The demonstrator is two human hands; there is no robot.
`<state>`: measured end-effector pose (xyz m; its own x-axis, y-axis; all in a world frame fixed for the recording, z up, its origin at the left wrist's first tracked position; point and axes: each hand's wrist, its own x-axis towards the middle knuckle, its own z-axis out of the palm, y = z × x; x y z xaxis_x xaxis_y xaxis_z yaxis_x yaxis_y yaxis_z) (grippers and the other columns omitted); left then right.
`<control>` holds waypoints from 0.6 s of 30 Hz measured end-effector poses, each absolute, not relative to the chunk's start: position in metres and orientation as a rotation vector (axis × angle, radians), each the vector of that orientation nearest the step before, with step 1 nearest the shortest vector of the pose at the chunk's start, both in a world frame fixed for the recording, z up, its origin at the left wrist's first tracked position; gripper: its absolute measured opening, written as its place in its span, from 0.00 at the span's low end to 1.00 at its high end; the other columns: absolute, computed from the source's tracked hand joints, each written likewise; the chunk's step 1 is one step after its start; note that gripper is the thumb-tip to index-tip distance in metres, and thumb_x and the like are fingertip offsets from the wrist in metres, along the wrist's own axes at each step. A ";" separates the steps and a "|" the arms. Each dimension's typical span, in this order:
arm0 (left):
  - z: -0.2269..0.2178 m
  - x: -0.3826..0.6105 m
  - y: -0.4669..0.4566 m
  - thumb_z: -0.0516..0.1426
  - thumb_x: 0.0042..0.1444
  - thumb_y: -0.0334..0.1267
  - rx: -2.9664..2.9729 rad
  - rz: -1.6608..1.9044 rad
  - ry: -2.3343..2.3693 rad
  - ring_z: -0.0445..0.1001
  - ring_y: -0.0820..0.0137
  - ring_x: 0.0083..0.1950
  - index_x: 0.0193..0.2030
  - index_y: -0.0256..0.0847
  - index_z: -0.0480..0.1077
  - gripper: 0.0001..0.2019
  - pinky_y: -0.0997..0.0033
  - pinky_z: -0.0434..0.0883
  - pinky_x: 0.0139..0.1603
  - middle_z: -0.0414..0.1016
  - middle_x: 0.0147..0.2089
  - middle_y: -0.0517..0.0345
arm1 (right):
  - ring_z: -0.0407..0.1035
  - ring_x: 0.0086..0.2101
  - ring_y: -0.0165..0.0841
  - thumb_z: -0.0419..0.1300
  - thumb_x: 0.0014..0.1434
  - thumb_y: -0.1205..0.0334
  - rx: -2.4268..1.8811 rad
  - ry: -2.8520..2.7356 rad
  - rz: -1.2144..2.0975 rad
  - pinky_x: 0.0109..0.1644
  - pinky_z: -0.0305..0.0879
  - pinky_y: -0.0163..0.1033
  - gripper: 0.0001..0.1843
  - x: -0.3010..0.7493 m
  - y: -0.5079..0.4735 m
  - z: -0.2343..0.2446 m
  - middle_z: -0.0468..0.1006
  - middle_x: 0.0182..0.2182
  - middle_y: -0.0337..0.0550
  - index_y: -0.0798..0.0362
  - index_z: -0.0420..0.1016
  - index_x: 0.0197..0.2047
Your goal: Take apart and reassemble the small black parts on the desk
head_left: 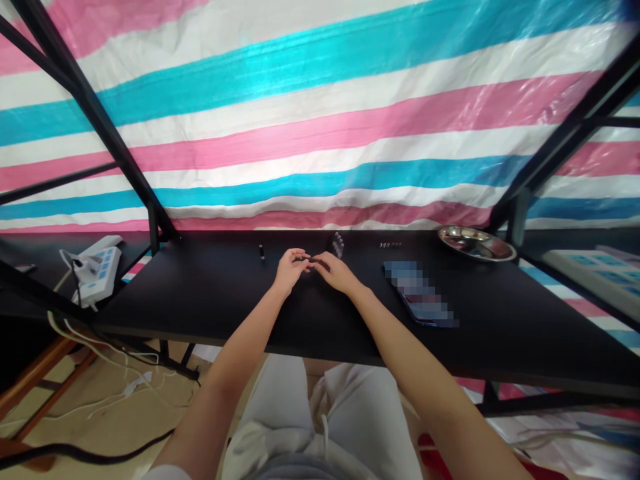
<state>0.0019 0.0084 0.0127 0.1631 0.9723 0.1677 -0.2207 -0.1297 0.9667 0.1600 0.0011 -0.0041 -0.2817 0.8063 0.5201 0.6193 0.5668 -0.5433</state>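
My left hand (289,272) and my right hand (338,273) meet above the middle of the black table (330,327). Their fingertips are pinched together around something small and dark, too tiny to name. Just beyond my right hand stands a small dark holder with several clear, pale-topped pieces (338,244). To the left of my left hand, a short black cylinder with a pale end (261,252) stands on the tabletop. Farther right lies a row of several tiny silvery pieces (390,245).
A shiny round metal tray (503,255) rests at the back right. Nearer lies a phone-like flat object (420,293), blurred out. White power strips (103,277) with cables sit at left. Black metal frame bars rise on both sides, before a striped plastic sheet (320,147).
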 end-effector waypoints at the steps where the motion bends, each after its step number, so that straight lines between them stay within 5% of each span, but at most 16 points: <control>1: 0.013 0.001 0.008 0.59 0.46 0.28 1.244 1.265 0.853 0.75 0.74 0.30 0.38 0.35 0.62 0.13 0.76 0.68 0.30 0.71 0.37 0.56 | 0.67 0.32 0.32 0.49 0.60 0.58 -1.135 -2.020 0.294 0.39 0.64 0.39 0.12 0.159 0.001 -0.004 0.72 0.35 0.46 0.53 0.70 0.40; 7: 0.013 -0.001 0.009 0.60 0.46 0.32 1.286 1.220 0.969 0.74 0.77 0.28 0.41 0.35 0.68 0.13 0.78 0.65 0.26 0.72 0.42 0.51 | 0.69 0.34 0.34 0.50 0.59 0.57 -1.204 -1.974 0.272 0.40 0.64 0.39 0.12 0.158 0.000 0.000 0.74 0.34 0.46 0.53 0.71 0.38; 18: 0.016 0.002 0.006 0.61 0.44 0.40 1.287 1.298 1.085 0.67 0.79 0.22 0.35 0.33 0.71 0.13 0.79 0.59 0.20 0.71 0.29 0.57 | 0.70 0.35 0.35 0.51 0.59 0.55 -1.176 -1.918 0.224 0.41 0.64 0.38 0.13 0.158 0.002 -0.001 0.76 0.34 0.47 0.54 0.71 0.39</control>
<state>0.0022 0.0061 0.0164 0.0330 0.9909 0.1302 -0.0471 -0.1286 0.9906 0.1581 0.0016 -0.0014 -0.1937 0.7985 0.5700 0.6460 0.5411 -0.5385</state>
